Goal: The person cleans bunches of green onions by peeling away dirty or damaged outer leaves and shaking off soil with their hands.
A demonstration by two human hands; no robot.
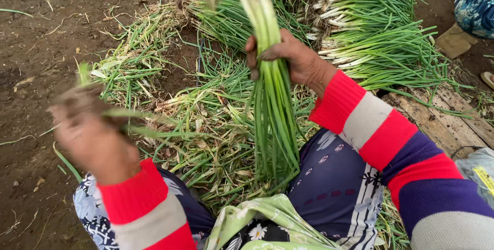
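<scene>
Left hand (90,137), at 8 o'clock: blurred, curling around a thin green strip (149,131); grip cannot be told exactly. Right hand (290,59), centre: clamping a spring onion bunch (272,111), long smooth green leaves hanging down, pale stalks rising. Trimmings heap (206,121) lying beneath; bare soil (36,59) opening at 9 o'clock; bundled onions (375,39) stacking at 1 o'clock.

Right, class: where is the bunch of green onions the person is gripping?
In the head view, the bunch of green onions hangs at centre, gripped by the right hand, leaves down toward the lap, with stacked bundles behind.
</scene>
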